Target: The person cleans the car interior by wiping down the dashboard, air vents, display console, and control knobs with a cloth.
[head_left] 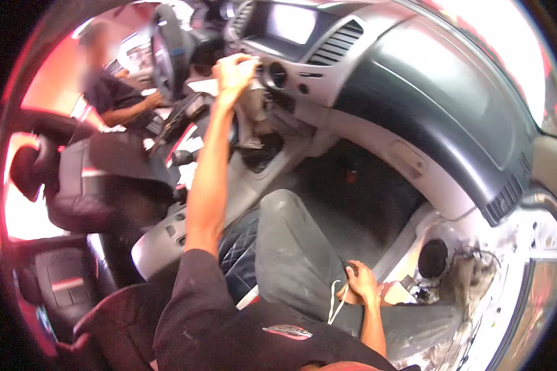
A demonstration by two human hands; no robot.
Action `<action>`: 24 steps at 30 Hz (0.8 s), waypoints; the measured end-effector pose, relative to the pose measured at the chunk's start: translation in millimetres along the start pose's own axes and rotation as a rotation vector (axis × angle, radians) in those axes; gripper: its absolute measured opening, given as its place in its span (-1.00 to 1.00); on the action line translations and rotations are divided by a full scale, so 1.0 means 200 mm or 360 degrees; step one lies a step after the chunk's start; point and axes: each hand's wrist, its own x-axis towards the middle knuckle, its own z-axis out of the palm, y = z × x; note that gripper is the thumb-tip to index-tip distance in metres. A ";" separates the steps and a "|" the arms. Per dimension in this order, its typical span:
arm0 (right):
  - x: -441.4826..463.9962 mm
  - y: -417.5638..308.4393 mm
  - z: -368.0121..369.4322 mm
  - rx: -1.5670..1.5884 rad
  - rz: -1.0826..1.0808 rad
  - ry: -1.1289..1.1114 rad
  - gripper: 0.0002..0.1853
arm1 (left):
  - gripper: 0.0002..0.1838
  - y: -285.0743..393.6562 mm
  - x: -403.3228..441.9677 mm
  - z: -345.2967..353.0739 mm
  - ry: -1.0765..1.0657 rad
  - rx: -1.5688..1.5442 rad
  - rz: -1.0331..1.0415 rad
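Note:
My left hand (234,73) reaches up to the middle of the dashboard, its fingers closed around the edge of the centre trim (254,108). This light grey trim stands beside a round air vent (277,74). Low over my lap, my right hand (361,282) has its fingers curled near a small dark item that I cannot make out. A pale drawstring (334,302) hangs next to it, against my grey trousers (294,247).
Another person (114,93) sits behind the steering wheel (169,52). The glove box side of the dashboard (439,105) curves above the dark footwell (340,191). The centre console (151,247) runs along my left, and bare door-sill metal (476,290) shows at right.

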 end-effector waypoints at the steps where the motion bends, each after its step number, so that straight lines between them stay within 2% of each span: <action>1: 0.00 -0.01 0.00 -0.0042 -0.0018 0.0025 -0.60 | -0.73 0.04 -0.01 -0.01 -0.0025 0.0069 -0.0087; 2: -0.01 -0.08 -0.02 -0.0047 0.0027 0.0001 -0.62 | -0.70 0.13 -0.05 -0.04 -0.0038 0.0023 -0.0057; 3: 0.00 -0.04 0.01 -0.0079 -0.0055 0.0017 -0.63 | -0.71 0.08 -0.05 0.00 0.0078 0.0109 0.0179; 4: 0.02 0.00 0.02 -0.0106 -0.0126 0.0052 -0.64 | -0.72 0.09 -0.08 0.00 0.0067 0.0023 0.0203; 8: 0.02 -0.01 0.00 -0.0032 -0.0035 -0.0065 -0.62 | -0.76 0.09 -0.05 -0.01 0.0152 -0.0074 0.0210; 11: 0.00 -0.04 -0.02 -0.0059 -0.0015 -0.0048 -0.62 | -0.75 0.08 -0.02 -0.02 0.0098 -0.0169 0.0048; 15: 0.00 -0.06 -0.02 -0.0029 -0.0003 -0.0040 -0.62 | -0.77 -0.01 0.05 0.02 0.0041 -0.0385 -0.0348; 16: -0.01 -0.06 -0.03 -0.0015 0.0014 -0.0042 -0.62 | -0.83 -0.04 0.06 0.02 -0.0110 -0.0486 -0.0476; 18: 0.00 -0.03 -0.01 0.0000 -0.0004 -0.0036 -0.62 | -0.83 -0.05 0.08 0.01 -0.0181 -0.0835 -0.0580; 22: 0.00 -0.05 -0.02 -0.0052 -0.0010 -0.0018 -0.63 | -0.85 0.00 0.08 -0.01 -0.0118 -0.1133 -0.0958; 24: 0.02 0.00 0.01 -0.0053 -0.0118 0.0064 -0.63 | -0.85 -0.04 0.09 0.01 -0.0124 -0.1250 -0.1085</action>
